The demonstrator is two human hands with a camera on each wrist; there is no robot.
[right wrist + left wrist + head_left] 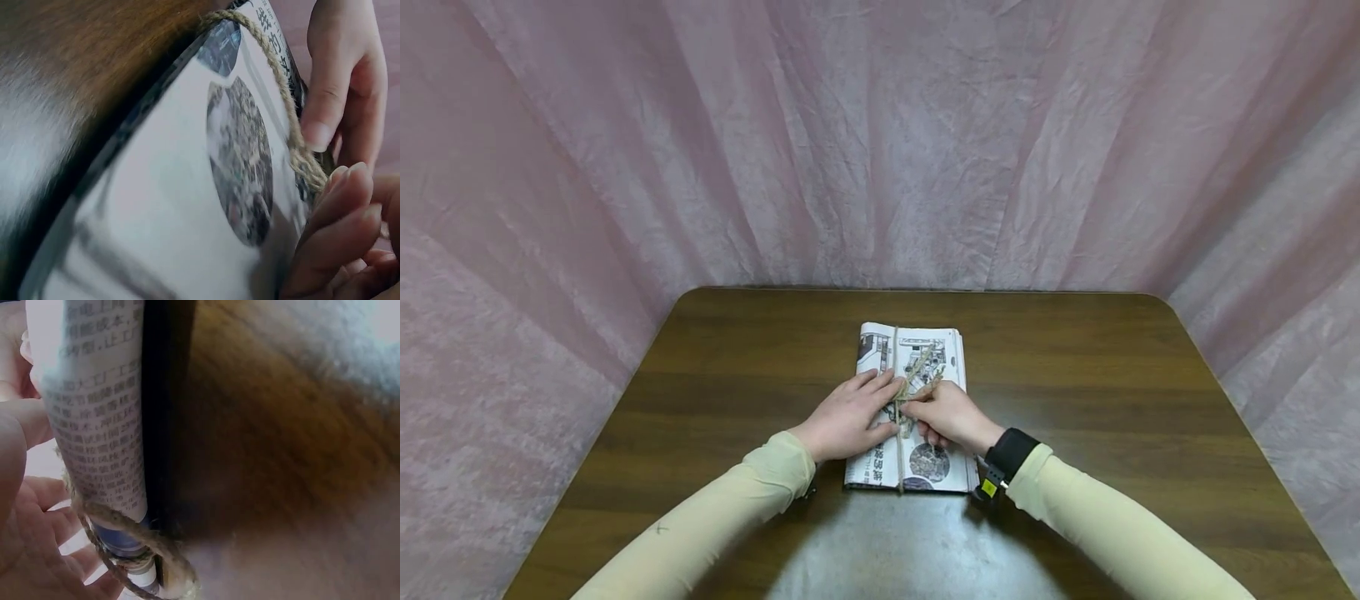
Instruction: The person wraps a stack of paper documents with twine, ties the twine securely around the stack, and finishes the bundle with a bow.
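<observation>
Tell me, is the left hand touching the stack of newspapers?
Touching. The head view shows the left hand lying flat on the newspaper stack, fingers reaching the twine.

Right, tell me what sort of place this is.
Probably a screened-off recording booth, not a home: crinkled pink fabric backdrop walls in a dark brown wooden table, which holds only a folded newspaper bundle tied with brown jute twine.
</observation>
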